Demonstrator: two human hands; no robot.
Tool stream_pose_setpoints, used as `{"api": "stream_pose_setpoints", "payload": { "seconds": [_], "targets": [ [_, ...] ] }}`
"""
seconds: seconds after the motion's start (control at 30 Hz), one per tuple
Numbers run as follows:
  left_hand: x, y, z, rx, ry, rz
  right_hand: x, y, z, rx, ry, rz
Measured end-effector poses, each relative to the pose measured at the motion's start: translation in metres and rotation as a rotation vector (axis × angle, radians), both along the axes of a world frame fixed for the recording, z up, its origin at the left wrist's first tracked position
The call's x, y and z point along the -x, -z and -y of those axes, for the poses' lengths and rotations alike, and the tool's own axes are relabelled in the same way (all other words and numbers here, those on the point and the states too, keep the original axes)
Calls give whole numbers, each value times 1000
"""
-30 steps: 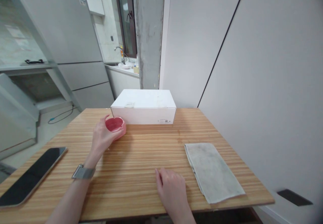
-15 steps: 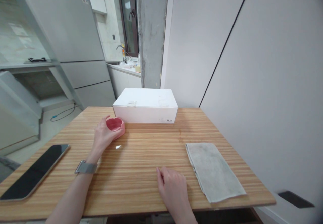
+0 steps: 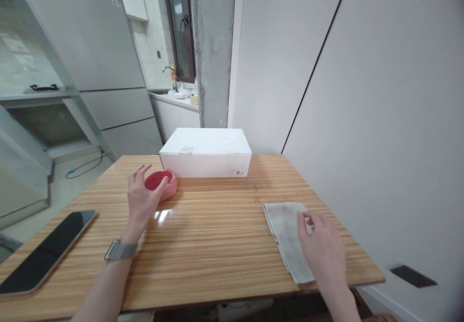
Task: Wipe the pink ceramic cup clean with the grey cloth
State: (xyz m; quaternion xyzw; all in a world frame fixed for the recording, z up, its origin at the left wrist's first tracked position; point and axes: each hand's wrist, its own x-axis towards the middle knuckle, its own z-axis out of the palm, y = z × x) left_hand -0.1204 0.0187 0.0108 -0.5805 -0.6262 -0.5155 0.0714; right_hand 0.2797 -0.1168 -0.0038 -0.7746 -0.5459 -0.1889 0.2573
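A small pink bowl (image 3: pixel 163 182) is tipped toward me near the back left of the wooden table (image 3: pixel 217 235). My left hand (image 3: pixel 142 197) holds its near rim, thumb over the edge, fingers curled around it. A folded grey cloth (image 3: pixel 286 235) lies at the right of the table. My right hand (image 3: pixel 321 247) rests on top of that cloth with its fingers bent and slightly apart, not gripping anything that I can see. A small wet patch (image 3: pixel 163 214) shines on the wood just in front of the bowl.
A white cardboard box (image 3: pixel 206 153) stands at the back of the table, right behind the bowl. A dark phone (image 3: pixel 45 252) lies face up at the left edge. A white wall runs along the right side; a fridge and a kitchen counter are behind.
My right hand moved from the front middle of the table to the right, onto the grey cloth. My left hand tilted the pink bowl toward me, and a wet patch shows on the wood.
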Motion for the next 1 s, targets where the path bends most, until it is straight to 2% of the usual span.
{"api": "stream_pose_setpoints", "payload": {
  "seconds": [0.07, 0.17, 0.27, 0.37, 0.47, 0.57, 0.67, 0.77, 0.87, 0.93, 1.0],
  "targets": [
    [-16, -9, 16, -102, 11, 39, -30, 3, -6, 133, 101, 73],
    [-45, -17, 41, -89, 122, 77, -58, 16, -15, 269, 134, -62],
    [-72, -17, 64, -42, 298, 80, -71, 26, -27, 276, 31, -262],
    [-94, -14, 83, 15, 473, 93, -74, 24, -37, 280, -97, -499],
    [-111, -8, 94, 123, 598, 93, -61, 7, -37, 190, -298, -674],
    [-126, 4, 99, 267, 701, 171, -32, -21, -22, 124, -507, -810],
    [-140, 17, 100, 435, 822, 398, 4, -49, 1, 188, -606, -959],
    [-150, 18, 107, 534, 959, 679, 35, -69, 20, 212, -678, -1137],
    [-144, 7, 121, 604, 914, 824, 60, -75, 29, 211, -705, -1268],
    [-128, -1, 130, 641, 781, 813, 72, -72, 28, 279, -740, -1321],
    [-103, -5, 134, 630, 637, 707, 81, -62, 23, 368, -783, -1363]
  ]
}}
